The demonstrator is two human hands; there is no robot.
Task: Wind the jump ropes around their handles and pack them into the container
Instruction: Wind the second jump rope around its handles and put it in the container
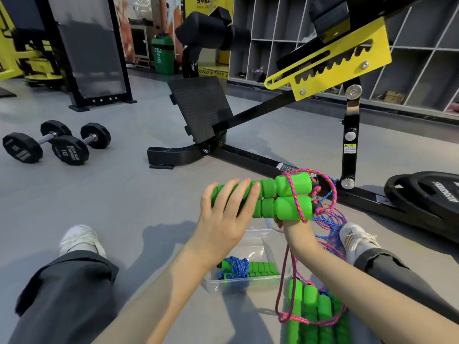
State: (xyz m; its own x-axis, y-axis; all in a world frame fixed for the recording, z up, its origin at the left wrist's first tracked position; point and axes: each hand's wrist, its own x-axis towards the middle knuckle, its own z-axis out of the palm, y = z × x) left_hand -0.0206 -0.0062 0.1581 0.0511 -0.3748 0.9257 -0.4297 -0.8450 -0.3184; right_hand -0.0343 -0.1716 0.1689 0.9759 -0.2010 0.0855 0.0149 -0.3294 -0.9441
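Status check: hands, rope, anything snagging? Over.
Left hand flat across green handles; right hand grips them underneath. Pink rope barely wound, rest dangling. Blue rope tangled alongside.

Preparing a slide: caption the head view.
Left hand rests on two green handles, right hand holds them below, pink rope looped over; blue-wound rope in container.

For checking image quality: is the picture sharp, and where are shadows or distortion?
Head view: the handles are sharp; head view: soft shadows lie on the floor left of the container; head view: the shelves lean near the right edge, a wide-angle distortion.
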